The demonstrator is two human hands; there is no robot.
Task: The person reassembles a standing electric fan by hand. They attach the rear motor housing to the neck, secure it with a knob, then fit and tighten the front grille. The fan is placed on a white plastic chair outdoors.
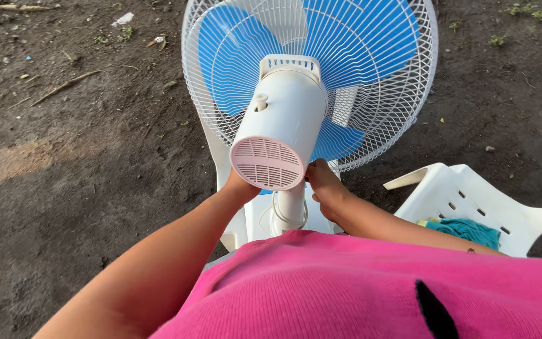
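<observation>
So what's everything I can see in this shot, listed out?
electric fan: one, white wire cage, blue blades, white motor housing with pale pink rear vent, centre, seen from behind.
fan stand: one, white post with a cord, under the motor.
plastic chair: one, white, right, partly in view.
cloth: one, teal, lying on the chair seat.
bare soil: dark brown, all around, with twigs, scraps and sprigs of green.
pink top: one, bottom of the view.
left hand: under the motor housing, mostly hidden.
right hand: beside the motor housing, at the cage's lower edge.
</observation>
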